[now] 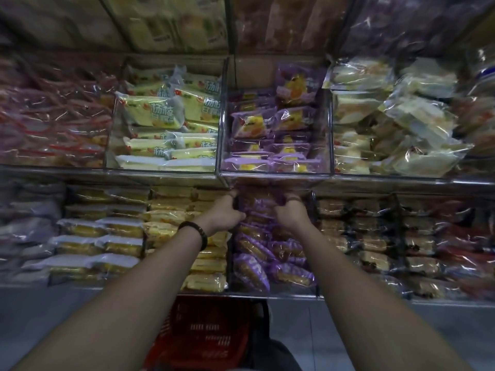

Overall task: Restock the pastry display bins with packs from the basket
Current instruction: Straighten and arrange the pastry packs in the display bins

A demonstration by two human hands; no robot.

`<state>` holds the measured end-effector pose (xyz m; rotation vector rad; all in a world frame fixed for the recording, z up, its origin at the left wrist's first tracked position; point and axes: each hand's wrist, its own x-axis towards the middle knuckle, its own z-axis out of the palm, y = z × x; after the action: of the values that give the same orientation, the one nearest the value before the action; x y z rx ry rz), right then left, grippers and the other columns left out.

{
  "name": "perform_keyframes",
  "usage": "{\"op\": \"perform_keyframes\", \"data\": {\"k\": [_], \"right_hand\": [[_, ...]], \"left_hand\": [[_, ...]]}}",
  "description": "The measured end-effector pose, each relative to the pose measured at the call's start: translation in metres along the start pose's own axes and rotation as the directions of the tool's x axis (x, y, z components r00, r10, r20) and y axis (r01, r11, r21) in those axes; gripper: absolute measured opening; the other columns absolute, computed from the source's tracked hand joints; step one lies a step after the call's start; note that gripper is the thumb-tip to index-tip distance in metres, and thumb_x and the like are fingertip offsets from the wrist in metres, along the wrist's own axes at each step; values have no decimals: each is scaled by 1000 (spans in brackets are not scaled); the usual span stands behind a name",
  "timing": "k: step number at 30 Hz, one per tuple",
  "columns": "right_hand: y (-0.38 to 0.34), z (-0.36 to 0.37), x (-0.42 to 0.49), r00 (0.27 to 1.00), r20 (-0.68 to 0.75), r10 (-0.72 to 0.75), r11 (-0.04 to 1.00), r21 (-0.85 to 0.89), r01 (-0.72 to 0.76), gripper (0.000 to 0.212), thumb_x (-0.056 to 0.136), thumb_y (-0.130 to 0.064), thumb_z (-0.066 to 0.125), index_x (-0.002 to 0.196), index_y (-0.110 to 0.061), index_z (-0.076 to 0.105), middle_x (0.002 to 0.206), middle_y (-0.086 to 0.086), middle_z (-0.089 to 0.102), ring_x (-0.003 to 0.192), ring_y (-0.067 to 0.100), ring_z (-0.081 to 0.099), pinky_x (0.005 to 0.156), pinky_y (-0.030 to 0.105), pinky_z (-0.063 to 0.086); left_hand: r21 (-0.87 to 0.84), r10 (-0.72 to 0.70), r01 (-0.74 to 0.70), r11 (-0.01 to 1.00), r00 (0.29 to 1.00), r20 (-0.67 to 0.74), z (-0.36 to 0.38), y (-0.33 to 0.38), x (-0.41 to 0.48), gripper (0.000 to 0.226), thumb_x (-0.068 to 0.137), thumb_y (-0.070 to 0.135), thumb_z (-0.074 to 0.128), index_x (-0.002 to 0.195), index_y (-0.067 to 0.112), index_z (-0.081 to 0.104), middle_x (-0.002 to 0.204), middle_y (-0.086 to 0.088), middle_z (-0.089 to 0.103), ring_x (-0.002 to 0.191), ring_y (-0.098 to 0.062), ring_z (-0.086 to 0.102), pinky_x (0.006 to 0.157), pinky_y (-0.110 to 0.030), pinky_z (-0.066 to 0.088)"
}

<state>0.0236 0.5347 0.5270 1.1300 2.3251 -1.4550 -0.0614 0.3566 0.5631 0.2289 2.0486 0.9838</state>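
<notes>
Purple film wrappers mark the working bin. The lower bin (267,292), just below centre toward 6 o'clock, holds purple packs (254,249) in loose rows. Both arms reach to its rear, under the clear upper bin (276,171) at 12 o'clock.

The right hand (290,214) has its fingers curled down over a cluster of the packs at the back and grips it. The left hand (225,214), with a dark beaded bracelet (197,232) on the wrist, is curled at the cluster's left side. Whether it closes on a pack or on the bin divider cannot be told, as the area is blurred.

Progress, as judged: the lower bin carries stock from front to back, unevenly laid, and the step in hand looks like seating or straightening packs at the rear. The upper bin of similar purple packs shows bare space at its back left and is judged part full. Neighbouring bins at 9, 10 and 3 o'clock appear well stocked. The red basket (203,330) stands on the floor at 6 o'clock — its contents cannot be made out, so remaining stock is unconfirmed.
</notes>
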Motion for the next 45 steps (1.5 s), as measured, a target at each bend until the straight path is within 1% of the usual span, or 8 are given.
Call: {"op": "perform_keyframes", "data": {"k": [5,16,23,25,28,33,39,45], "right_hand": [[18,-49,-23,987,-152,-41,998,33,46,16,97,-27,71,109,-16,74,98,3,77,88,23,72,76,36,57],[147,-135,-57,795,-449,408,841,523,-136,28,100,-31,69,81,-11,66,89,21,75,76,31,71,74,41,53],[147,-116,-61,752,-349,559,625,774,-106,47,96,-33,75,115,5,55,85,20,71,55,17,74,46,26,58],[145,-105,-68,649,-494,579,751,632,-189,81,78,-54,86,126,2,53,109,24,70,85,29,76,72,41,63],[110,-86,-88,606,-763,226,972,221,-83,55,88,-27,81,128,-2,54,125,20,57,104,26,56,85,31,41],[71,-52,-51,804,-348,-482,801,-547,243,22,84,-6,75,105,-11,71,103,10,63,92,26,59,76,32,47],[37,-16,4,922,106,-372,410,-872,266,46,85,-33,79,128,-23,64,119,7,68,111,29,65,97,39,49],[39,-7,22,931,176,-319,392,-870,299,65,84,-50,75,141,-28,52,125,7,69,113,33,66,91,37,54]], "left_hand": [[20,81,-81,996,996,21,10,9,-2,53,102,7,64,143,32,43,115,-1,63,90,-18,66,55,-17,52],[617,247,-207,759,969,20,28,12,23,43,94,18,65,136,25,64,139,-3,65,126,-24,63,106,-32,52],[819,341,-249,517,937,70,39,0,38,32,95,26,60,126,30,66,128,-7,68,110,-34,68,89,-38,59],[834,345,-247,493,936,73,42,-2,43,29,96,31,60,125,31,66,125,-7,70,107,-35,69,85,-37,59],[859,341,-256,443,935,103,45,-4,49,32,96,31,61,127,29,65,127,-7,70,107,-34,69,85,-38,59],[879,323,-271,393,935,144,54,-8,57,43,96,42,62,135,23,63,134,-12,65,117,-37,65,94,-44,58],[922,344,-187,339,937,63,72,-13,60,42,101,38,56,140,22,58,137,-10,63,122,-34,62,97,-41,54],[951,341,-163,262,938,67,77,-19,62,43,98,33,61,139,21,57,130,-9,69,115,-35,68,91,-38,54]]}}
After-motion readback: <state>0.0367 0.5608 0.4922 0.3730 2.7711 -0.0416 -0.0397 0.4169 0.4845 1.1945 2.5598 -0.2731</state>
